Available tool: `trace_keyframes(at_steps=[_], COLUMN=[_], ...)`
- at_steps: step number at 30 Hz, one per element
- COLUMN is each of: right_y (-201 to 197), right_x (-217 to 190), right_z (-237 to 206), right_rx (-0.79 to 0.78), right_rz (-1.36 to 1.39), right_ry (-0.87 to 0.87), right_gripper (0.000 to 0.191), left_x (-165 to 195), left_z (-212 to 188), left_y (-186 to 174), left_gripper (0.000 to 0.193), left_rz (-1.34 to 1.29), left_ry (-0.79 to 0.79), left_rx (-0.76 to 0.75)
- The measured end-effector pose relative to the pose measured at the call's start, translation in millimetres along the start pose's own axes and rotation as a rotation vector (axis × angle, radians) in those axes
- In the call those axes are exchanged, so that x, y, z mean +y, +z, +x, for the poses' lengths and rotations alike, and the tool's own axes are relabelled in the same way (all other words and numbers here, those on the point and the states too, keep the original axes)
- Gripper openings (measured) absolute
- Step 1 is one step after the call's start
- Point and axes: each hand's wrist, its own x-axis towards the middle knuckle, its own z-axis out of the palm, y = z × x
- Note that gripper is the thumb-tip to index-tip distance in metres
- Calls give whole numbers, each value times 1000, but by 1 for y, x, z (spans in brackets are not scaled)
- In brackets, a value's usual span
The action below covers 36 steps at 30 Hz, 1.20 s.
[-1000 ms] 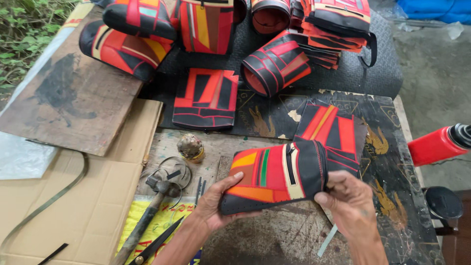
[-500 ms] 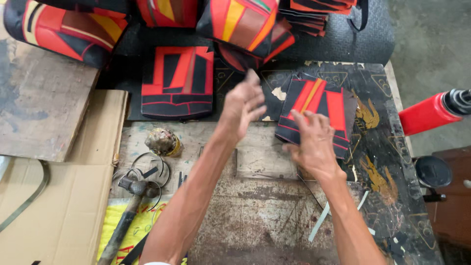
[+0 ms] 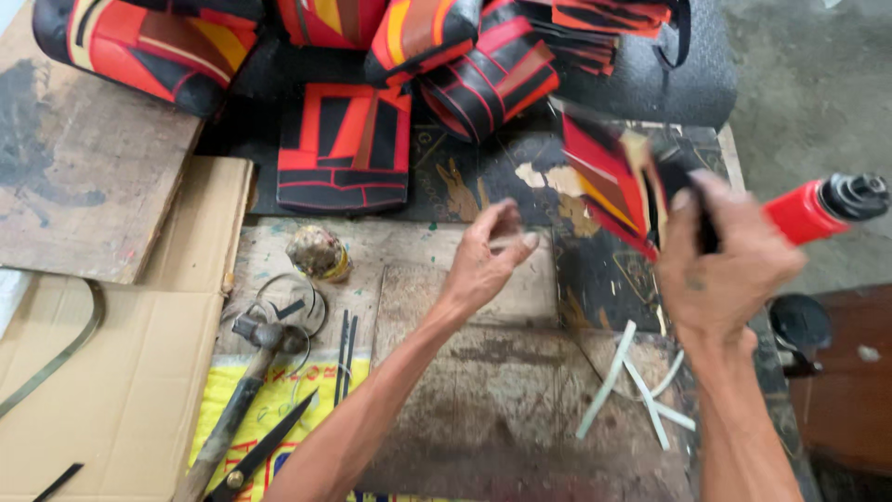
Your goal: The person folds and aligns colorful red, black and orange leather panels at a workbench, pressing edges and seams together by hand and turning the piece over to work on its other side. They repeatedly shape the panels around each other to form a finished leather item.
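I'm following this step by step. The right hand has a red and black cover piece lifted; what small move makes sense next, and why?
Probably bring the left hand across to take the free edge of the cover piece. The right hand alone grips it, tilted above the table, while the left hangs empty beside it.

Red-and-black panel (image 3: pixel 609 181) in right hand (image 3: pixel 729 265) — motion-blurred, pattern unreadable. Left hand (image 3: pixel 483 260) fingertips blurred too, just left of the panel. Above the panel, padded covers (image 3: pixel 139 51) cut by top edge. Hammer (image 3: pixel 237 409) handle and scissors (image 3: pixel 260 451) run off the bottom edge.
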Motion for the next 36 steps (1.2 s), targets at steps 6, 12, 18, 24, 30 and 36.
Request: trace_keyframes(at_steps=[6,12,18,24,30,36], right_y=[11,29,-7,-52,-74,-67], right_x=[-23,-69,-96,-149,-141,-127], right_z=[-1,-58,-73,-61,-40,-45], right_rx=[207,36,-209,-214,-180,-244], right_rz=[1235,1531,1635,845,264,644], right_ry=[772,1103,1020,605,-280,305], right_gripper=[12,23,35,45,41,25], left_x=[56,42,26,33,79,152], left_z=[-55,-121,-145,-158,-166,-186], left_y=[-37,-56,-62,-58,-64,-79], left_gripper=[71,49,46,35,35,18], left_rz=[-533,-1113,-1251,-1285,-1351,467], left_ry=[-272,-250,-371,-455,-524,320], left_rx=[276,140,242,247,129,266])
